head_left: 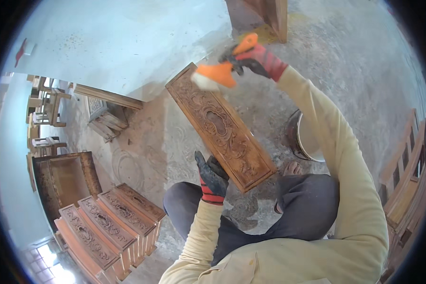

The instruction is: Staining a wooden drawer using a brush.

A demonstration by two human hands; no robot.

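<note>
A long wooden drawer front (217, 128) with carved scrollwork slants across the middle, above my knees. My left hand (212, 177), in a red and black glove, grips its lower left edge; part of the fingers is hidden against the wood. Over the far end, my gloved right hand (253, 59) is closed around a brush with an orange handle and pale bristles (213, 79). The brush is blurred, and I cannot tell whether its bristles touch the wood.
Several drawers with carved fronts (113, 222) stand at lower left, near an open wooden case (71, 175). A bucket (310, 137) stands beside my right forearm. Wooden frames (407, 175) lean at far right. A large pale board (142, 38) spans the upper left.
</note>
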